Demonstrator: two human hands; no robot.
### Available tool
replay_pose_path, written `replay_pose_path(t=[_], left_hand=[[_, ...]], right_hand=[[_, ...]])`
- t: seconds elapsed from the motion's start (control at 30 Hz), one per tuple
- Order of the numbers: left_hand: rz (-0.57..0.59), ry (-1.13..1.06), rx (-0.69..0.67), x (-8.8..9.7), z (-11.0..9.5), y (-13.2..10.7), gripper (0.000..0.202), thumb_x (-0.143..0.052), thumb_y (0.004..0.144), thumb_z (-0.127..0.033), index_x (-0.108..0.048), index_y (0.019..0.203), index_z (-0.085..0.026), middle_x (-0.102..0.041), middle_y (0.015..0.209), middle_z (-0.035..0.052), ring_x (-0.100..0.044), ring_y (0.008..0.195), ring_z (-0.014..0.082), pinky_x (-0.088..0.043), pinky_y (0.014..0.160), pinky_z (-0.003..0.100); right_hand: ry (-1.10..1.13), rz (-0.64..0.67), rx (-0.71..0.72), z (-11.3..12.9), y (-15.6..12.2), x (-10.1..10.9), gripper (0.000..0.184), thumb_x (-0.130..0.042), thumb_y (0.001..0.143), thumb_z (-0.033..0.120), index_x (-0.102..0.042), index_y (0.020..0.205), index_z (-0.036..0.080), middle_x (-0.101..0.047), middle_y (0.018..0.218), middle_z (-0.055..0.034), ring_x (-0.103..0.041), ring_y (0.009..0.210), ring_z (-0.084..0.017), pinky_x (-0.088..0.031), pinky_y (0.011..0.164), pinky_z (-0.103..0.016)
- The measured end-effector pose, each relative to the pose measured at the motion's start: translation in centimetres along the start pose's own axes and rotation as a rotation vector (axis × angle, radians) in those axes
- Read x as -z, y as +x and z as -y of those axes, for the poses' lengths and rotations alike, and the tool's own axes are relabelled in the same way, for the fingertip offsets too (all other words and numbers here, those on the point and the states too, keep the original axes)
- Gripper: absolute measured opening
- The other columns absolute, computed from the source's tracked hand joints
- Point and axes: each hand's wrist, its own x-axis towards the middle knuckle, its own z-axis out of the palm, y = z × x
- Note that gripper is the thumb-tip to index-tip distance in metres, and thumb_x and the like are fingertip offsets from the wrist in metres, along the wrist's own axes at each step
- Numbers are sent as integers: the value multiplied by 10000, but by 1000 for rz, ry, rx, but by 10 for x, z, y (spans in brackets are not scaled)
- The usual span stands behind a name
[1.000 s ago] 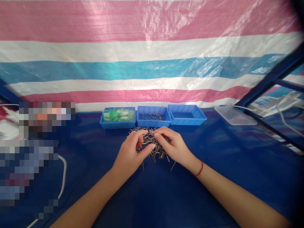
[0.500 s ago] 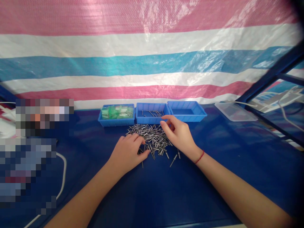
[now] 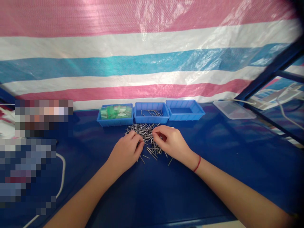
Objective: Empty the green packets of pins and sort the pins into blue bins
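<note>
A loose pile of silver blind rivets (image 3: pixel 144 129) lies on the dark blue table in front of three blue bins. My left hand (image 3: pixel 127 147) rests at the pile's left edge, thumb pressed to the curled fingers. What lies between those fingertips is hidden. From the right, my right hand (image 3: pixel 173 141) reaches over the pile with thumb and forefinger pinched together; whatever they pinch is too small to make out. Several rivets lie scattered in the middle bin (image 3: pixel 152 119), just beyond the pile.
Green and clear pieces fill the left bin (image 3: pixel 115 122). The right bin (image 3: pixel 185 116) shows a bare floor. A clear plastic lid (image 3: pixel 235 110) lies to its right. White cable (image 3: pixel 63 171) runs along the left side, near a blurred patch. A striped sheet (image 3: pixel 152 66) hangs behind.
My right hand has moved from the middle bin's front edge back and left onto the pile, its fingers closing. My left thumb has drawn in against the fingers.
</note>
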Motion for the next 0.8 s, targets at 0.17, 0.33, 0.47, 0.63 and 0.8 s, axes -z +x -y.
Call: replay_pose_path(t=[0.17,0.33,0.47,0.63,0.8], left_hand=[[-102,-291,28,-3,-7,1,161,-433,957,-234,-564,873,-192,-559,890,30,-553,814,161,-428,732,277],[-146,-322,35,-5,-11,-1,145,-433,960,-227,-540,869,-190,-558,861,22,-529,776,152,-414,722,275],[-154,-291,24,-4,-11,-1,144,-433,962,-236,-533,869,-191,-555,881,29,-538,798,158,-417,721,278],[-153,-303,14,-4,-11,-2,110,-478,945,-249,-565,940,-181,-567,934,46,-561,869,169,-433,768,290],[-143,-328,-23,-4,-10,-1,154,-461,955,-238,-590,896,-177,-578,932,48,-563,867,163,-434,771,286]], right_hand=[[264,19,-105,10,-2,-4,98,-578,812,185,-672,838,193,-646,706,-1,-553,598,-122,-439,568,-248],[510,71,-233,15,-2,-7,65,-604,792,225,-651,805,182,-591,651,19,-507,562,-108,-405,521,-238],[626,78,-265,15,-3,-8,132,-642,802,315,-638,807,184,-614,694,4,-543,614,-125,-441,560,-256],[529,40,-201,14,-3,-7,131,-611,841,299,-673,838,185,-655,758,-21,-560,649,-135,-454,595,-271],[456,21,-130,17,-4,-4,105,-635,827,249,-695,881,181,-627,706,-9,-541,616,-124,-433,566,-258]])
